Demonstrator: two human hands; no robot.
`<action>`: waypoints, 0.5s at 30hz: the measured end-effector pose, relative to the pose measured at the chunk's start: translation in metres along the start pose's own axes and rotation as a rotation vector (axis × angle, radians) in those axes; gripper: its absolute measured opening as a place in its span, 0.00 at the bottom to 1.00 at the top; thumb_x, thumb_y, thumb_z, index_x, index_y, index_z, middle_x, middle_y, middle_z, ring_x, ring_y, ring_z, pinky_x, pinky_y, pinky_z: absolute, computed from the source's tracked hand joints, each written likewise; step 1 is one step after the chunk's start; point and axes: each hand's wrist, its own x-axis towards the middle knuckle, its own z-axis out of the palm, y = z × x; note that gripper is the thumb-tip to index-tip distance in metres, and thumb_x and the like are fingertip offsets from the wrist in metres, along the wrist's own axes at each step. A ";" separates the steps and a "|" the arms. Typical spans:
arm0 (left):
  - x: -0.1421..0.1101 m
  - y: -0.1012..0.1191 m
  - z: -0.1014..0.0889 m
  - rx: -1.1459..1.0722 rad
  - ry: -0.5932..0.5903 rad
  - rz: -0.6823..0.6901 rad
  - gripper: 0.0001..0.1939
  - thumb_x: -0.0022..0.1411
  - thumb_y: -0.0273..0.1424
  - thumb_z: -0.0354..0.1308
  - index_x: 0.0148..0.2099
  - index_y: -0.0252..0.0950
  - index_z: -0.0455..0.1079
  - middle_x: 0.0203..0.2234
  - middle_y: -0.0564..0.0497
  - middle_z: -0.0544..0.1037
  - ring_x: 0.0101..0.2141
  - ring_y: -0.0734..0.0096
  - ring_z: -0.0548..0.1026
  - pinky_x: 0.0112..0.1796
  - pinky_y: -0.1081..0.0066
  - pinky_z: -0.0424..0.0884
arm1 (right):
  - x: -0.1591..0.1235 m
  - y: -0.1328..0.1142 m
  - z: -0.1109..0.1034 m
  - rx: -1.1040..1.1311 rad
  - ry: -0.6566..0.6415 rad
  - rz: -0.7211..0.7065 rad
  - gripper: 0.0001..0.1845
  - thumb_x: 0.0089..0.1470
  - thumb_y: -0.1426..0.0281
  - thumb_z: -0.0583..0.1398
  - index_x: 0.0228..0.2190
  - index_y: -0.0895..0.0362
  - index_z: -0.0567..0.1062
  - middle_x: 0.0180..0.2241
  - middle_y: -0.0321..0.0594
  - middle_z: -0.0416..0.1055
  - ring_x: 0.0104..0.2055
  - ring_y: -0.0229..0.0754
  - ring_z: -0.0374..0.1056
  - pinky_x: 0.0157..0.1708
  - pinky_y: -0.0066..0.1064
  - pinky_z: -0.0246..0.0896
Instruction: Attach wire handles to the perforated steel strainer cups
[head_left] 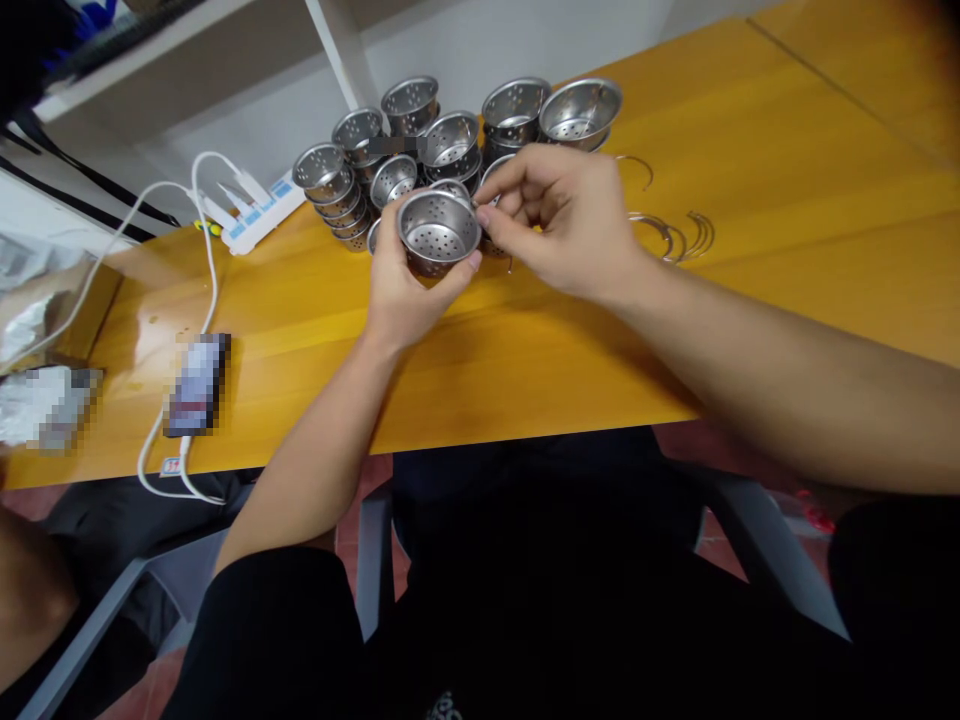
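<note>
A small round metal strainer basket (439, 230), its base full of holes, is held tilted in my left hand (401, 285), with the fingers and thumb around its side. At the basket's right rim, the thumb and forefinger of my right hand (559, 215) are pinched together. What they grip is too small to make out. Below that hand shows the end of a thin wire (510, 265). Several curved thin wires (675, 238) lie on the table to the right of it. Just behind both hands stand stacks of the same strainer baskets (450, 145).
A white power strip (259, 215) with plugged-in cables lies left of the stacks. Nearer me is a phone (197, 385) on a white cable. A cardboard box (60, 310) and a silvery bag (34, 405) are at the table's (562, 380) left end. Another person's leg (30, 590) shows lower left.
</note>
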 end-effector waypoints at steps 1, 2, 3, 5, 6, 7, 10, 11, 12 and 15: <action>-0.001 0.003 0.001 0.007 -0.006 -0.002 0.47 0.71 0.66 0.74 0.76 0.49 0.60 0.64 0.42 0.79 0.64 0.46 0.84 0.72 0.46 0.81 | 0.000 -0.001 0.000 -0.012 -0.003 0.010 0.22 0.71 0.44 0.76 0.43 0.48 0.84 0.32 0.36 0.77 0.30 0.42 0.70 0.30 0.37 0.66; -0.001 0.006 0.001 0.014 -0.015 -0.005 0.47 0.71 0.65 0.75 0.75 0.48 0.61 0.63 0.43 0.79 0.63 0.47 0.85 0.71 0.46 0.81 | 0.000 -0.001 0.000 -0.031 -0.004 0.018 0.21 0.71 0.45 0.76 0.42 0.48 0.84 0.32 0.36 0.77 0.30 0.42 0.70 0.30 0.37 0.65; -0.001 0.008 0.001 0.019 -0.026 -0.009 0.46 0.71 0.63 0.77 0.74 0.47 0.61 0.62 0.43 0.80 0.62 0.47 0.85 0.71 0.45 0.81 | 0.000 -0.002 0.000 -0.052 -0.003 0.024 0.20 0.72 0.46 0.76 0.41 0.49 0.84 0.32 0.37 0.77 0.30 0.42 0.70 0.30 0.38 0.65; -0.002 0.010 0.001 0.026 -0.050 -0.013 0.45 0.70 0.60 0.79 0.74 0.47 0.62 0.61 0.44 0.80 0.63 0.47 0.85 0.72 0.44 0.81 | 0.000 -0.001 -0.001 -0.087 -0.006 0.036 0.18 0.71 0.49 0.77 0.39 0.48 0.84 0.31 0.37 0.77 0.31 0.44 0.69 0.29 0.38 0.63; -0.002 0.011 0.002 0.029 -0.063 -0.014 0.46 0.70 0.59 0.80 0.74 0.47 0.62 0.61 0.44 0.80 0.63 0.46 0.85 0.73 0.43 0.80 | 0.000 0.000 -0.002 -0.101 -0.009 0.041 0.16 0.71 0.52 0.77 0.38 0.48 0.84 0.31 0.37 0.78 0.31 0.44 0.70 0.29 0.38 0.63; -0.002 0.011 0.002 0.033 -0.076 -0.015 0.47 0.69 0.59 0.81 0.75 0.47 0.62 0.61 0.44 0.80 0.64 0.45 0.84 0.74 0.42 0.79 | 0.000 0.001 -0.002 -0.110 -0.009 0.046 0.14 0.71 0.55 0.77 0.38 0.48 0.84 0.31 0.37 0.77 0.31 0.45 0.70 0.29 0.39 0.63; -0.002 0.011 0.004 0.045 -0.115 -0.013 0.50 0.67 0.57 0.83 0.76 0.48 0.61 0.63 0.44 0.79 0.68 0.42 0.83 0.76 0.40 0.77 | 0.000 0.004 -0.002 -0.130 0.000 0.054 0.10 0.70 0.62 0.76 0.37 0.48 0.84 0.31 0.37 0.76 0.31 0.44 0.69 0.31 0.39 0.62; -0.002 0.012 0.005 0.049 -0.125 -0.009 0.51 0.66 0.57 0.84 0.77 0.48 0.61 0.64 0.43 0.79 0.68 0.42 0.82 0.77 0.40 0.76 | 0.000 0.004 -0.002 -0.137 0.006 0.056 0.09 0.70 0.64 0.76 0.37 0.48 0.84 0.30 0.36 0.76 0.30 0.44 0.69 0.31 0.39 0.62; -0.003 0.012 0.005 0.052 -0.131 -0.004 0.52 0.65 0.57 0.85 0.77 0.48 0.61 0.65 0.43 0.79 0.69 0.41 0.82 0.77 0.40 0.76 | -0.001 0.004 -0.001 -0.143 0.009 0.059 0.09 0.70 0.64 0.76 0.37 0.48 0.84 0.30 0.36 0.75 0.30 0.44 0.68 0.31 0.40 0.61; -0.003 0.013 0.007 0.050 -0.123 0.013 0.53 0.63 0.58 0.85 0.76 0.49 0.60 0.65 0.43 0.79 0.67 0.42 0.83 0.76 0.38 0.78 | -0.001 0.004 0.001 -0.139 0.028 0.063 0.11 0.70 0.62 0.76 0.36 0.48 0.83 0.30 0.36 0.75 0.29 0.44 0.67 0.31 0.39 0.61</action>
